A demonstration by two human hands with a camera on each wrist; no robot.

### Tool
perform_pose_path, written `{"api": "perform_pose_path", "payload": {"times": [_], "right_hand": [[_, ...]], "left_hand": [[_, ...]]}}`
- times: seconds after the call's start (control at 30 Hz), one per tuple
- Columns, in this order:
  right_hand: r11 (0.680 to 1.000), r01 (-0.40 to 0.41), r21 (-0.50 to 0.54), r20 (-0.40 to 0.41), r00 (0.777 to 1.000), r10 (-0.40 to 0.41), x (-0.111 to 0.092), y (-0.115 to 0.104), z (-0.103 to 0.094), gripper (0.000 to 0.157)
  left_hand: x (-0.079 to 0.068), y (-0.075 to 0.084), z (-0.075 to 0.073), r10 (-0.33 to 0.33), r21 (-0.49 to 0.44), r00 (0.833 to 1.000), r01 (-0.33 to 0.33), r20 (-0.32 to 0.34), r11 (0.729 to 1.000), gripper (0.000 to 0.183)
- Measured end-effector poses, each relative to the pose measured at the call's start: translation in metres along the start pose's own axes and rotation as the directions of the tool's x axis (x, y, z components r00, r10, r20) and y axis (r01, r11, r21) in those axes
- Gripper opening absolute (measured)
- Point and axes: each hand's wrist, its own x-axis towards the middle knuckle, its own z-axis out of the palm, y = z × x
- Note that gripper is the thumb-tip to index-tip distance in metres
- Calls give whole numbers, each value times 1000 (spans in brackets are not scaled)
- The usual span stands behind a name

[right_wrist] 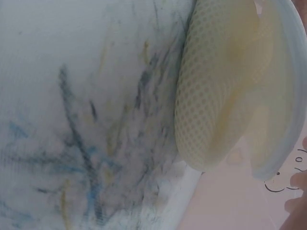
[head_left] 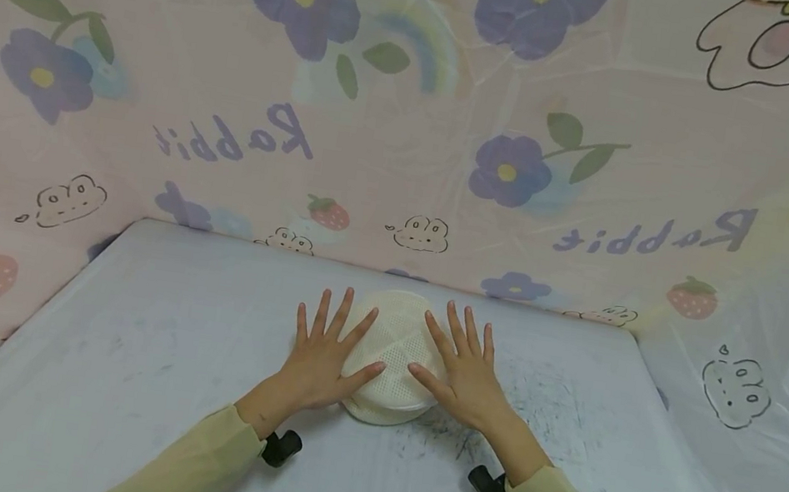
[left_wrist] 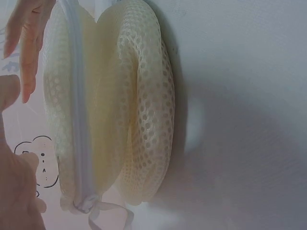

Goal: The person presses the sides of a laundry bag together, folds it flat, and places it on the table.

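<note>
A round cream mesh laundry bag (head_left: 397,356) sits on the white table between my two hands. Its honeycomb mesh side (left_wrist: 146,105) bulges and folds in the left wrist view, with a pale zipper band (left_wrist: 81,110) running round it and a small loop of tape at the band's end. My left hand (head_left: 323,362) spreads its fingers at the bag's left edge, the thumb overlapping the mesh top. On the opposite edge my right hand (head_left: 470,378) is likewise spread, thumb over the top. Seen from the right wrist, the bag's side (right_wrist: 206,105) rests on the table, and only parts of fingers show.
The white table (head_left: 202,320) carries dark, blue and yellow scuff marks (right_wrist: 86,148) to the right of the bag. Patterned curtains (head_left: 395,137) with flowers and rabbits enclose the back and both sides. A black wrist mount (head_left: 282,448) shows under each forearm.
</note>
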Motion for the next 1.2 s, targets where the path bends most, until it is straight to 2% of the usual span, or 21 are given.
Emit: {"api": "perform_pose_path", "payload": {"times": [0.17,0.4,0.67,0.9,1.2], "right_hand": [[1000,-1,4,13,1000,1,1,0,2,78],[1000,-2,29,25,1000,2,2,0,7,76],[1000,10,-3,50,999,-10,4,-2,12,76],[1000,17,21,57,998,-18,3,-2,16,76],[1000,24,-20,84,996,-22,3,-3,19,79]], "left_hand": [[0,-2,2,15,0,1000,-15,-5,1000,75],[1,-2,4,12,-17,1000,-12,22,1000,73],[3,-2,8,29,-10,999,-29,40,1000,74],[2,-2,13,35,-15,998,-34,60,999,75],[4,-5,21,53,4,996,-54,65,999,75]]}}
